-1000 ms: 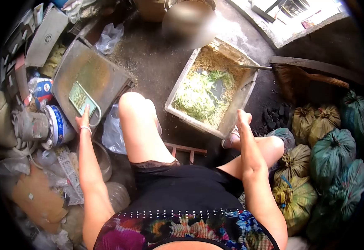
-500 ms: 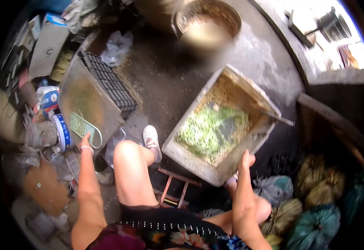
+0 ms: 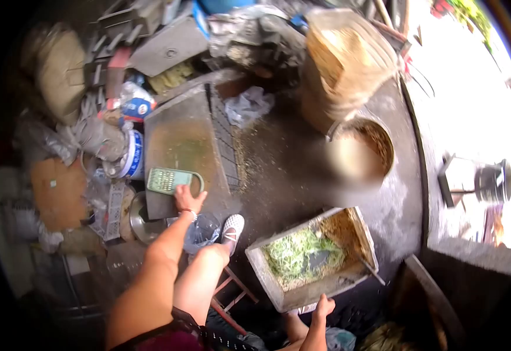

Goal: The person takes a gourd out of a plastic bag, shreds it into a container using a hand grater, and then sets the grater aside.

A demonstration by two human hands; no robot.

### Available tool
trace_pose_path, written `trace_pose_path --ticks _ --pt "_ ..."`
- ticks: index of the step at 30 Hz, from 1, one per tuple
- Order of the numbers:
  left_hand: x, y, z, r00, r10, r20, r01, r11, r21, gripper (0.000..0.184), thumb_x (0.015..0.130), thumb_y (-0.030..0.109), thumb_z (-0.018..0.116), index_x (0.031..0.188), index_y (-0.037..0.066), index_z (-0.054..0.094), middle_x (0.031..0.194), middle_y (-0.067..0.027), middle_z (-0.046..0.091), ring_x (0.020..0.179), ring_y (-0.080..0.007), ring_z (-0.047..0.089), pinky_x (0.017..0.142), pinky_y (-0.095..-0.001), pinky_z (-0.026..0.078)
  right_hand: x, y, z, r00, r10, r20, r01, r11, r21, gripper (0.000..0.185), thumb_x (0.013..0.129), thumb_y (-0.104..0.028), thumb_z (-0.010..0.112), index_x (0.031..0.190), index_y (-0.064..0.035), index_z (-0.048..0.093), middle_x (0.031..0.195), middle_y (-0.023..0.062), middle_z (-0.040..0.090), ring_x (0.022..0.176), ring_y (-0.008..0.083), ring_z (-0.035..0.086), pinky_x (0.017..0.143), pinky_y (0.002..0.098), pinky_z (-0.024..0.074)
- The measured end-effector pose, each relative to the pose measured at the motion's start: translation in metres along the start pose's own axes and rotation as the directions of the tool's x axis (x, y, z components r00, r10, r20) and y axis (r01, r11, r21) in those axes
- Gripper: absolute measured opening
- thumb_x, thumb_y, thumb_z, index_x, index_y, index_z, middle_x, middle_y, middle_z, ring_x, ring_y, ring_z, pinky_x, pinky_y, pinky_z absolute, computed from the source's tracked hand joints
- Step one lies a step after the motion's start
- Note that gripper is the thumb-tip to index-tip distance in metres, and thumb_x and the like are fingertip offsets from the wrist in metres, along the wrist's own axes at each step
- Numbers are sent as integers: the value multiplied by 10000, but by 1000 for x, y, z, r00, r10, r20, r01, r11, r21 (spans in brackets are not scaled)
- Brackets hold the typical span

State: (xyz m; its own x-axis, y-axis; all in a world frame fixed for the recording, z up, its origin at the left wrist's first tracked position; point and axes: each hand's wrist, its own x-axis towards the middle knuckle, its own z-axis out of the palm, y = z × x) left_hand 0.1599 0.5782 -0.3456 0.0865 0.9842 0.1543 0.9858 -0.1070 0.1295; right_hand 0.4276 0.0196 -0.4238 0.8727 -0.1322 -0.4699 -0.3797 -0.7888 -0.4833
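Note:
My left hand (image 3: pixel 190 199) is at the near edge of a grey board (image 3: pixel 179 140), its fingers on a pale green grater (image 3: pixel 170 180) with a looped handle. The grater lies flat on the board. My right hand (image 3: pixel 324 305) is closed at the near rim of a worn rectangular trough (image 3: pixel 302 301); what it grips, if anything, is too small to make out. Shredded green vegetable (image 3: pixel 293 254) and yellowish meal lie inside the trough. A stick-like handle (image 3: pixel 372 272) leans over the trough's right side.
A metal pot (image 3: pixel 387 137) and a large open sack (image 3: pixel 349 64) stand beyond the trough. A plastic bag (image 3: pixel 249 106) lies beside a black crate (image 3: pixel 223 137). A small reddish stool (image 3: pixel 235 289) is by my foot. Buckets, cardboard (image 3: pixel 59 193) and bags crowd the left.
The view has swung left and up, bringing the sack into sight. The grater now lies nearly level across the board, with my left hand still at it. My right hand remains beside the trough.

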Motion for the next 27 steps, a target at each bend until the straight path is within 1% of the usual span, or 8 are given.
trace_pose_path --ticks 5,8,12,15,19,21,22,27 --pt "-7 44 -20 985 -167 52 167 986 -1 692 671 509 787 1200 117 574 1259 -165 451 1132 -380 475 928 -511 417 -14 -20 -36 870 262 416 -343 930 132 153 808 -121 626 755 -3 544 564 41 492 430 170 507 344 294 377" --pt "-1 44 -17 939 -47 340 23 997 74 414 805 458 674 1087 160 623 1169 -150 498 1118 -346 473 894 -519 401 -27 -49 -55 817 303 491 -385 920 73 221 837 -153 635 905 55 603 647 98 583 470 197 568 400 306 461" --pt "-10 44 -19 877 -139 459 68 984 167 262 755 364 702 910 153 703 1140 -156 517 1108 -344 477 923 -501 364 -19 -82 -82 788 232 571 -296 955 21 244 837 -172 646 932 51 615 685 75 603 522 197 604 447 317 501" --pt "-17 54 -47 920 25 392 1 998 -66 262 691 301 730 869 132 639 1047 -152 509 1036 -347 486 908 -479 381 -5 -129 -107 800 112 590 -181 982 59 225 841 -170 635 906 45 622 650 62 598 507 168 597 438 295 492" --pt "68 33 -108 956 266 -124 -293 872 -391 201 732 74 615 903 68 510 895 -171 507 855 -381 518 749 -484 428 -7 -203 -126 845 94 527 -135 990 40 160 801 -133 621 771 22 600 595 72 572 457 170 565 409 288 478" --pt "148 20 -159 996 2 -95 -46 881 -470 192 790 49 564 976 41 520 890 -228 548 825 -442 541 726 -499 452 2 -219 -117 869 130 477 -112 991 -67 158 793 -130 630 758 19 593 597 74 566 456 173 564 404 290 473" --pt "195 -1 -171 976 26 -215 -123 884 -451 219 887 108 500 1080 4 513 908 -270 604 858 -455 597 686 -495 468 4 -224 -109 864 169 475 -154 986 -70 155 790 -123 639 785 29 608 612 79 573 480 176 577 414 291 473" --pt "401 -23 -254 975 -120 -188 -1 841 -540 240 975 272 522 982 36 567 722 -139 633 706 -226 646 638 -364 473 -93 -360 -71 731 103 674 -19 991 -131 216 847 -141 605 920 59 639 714 81 632 606 195 644 524 310 516"
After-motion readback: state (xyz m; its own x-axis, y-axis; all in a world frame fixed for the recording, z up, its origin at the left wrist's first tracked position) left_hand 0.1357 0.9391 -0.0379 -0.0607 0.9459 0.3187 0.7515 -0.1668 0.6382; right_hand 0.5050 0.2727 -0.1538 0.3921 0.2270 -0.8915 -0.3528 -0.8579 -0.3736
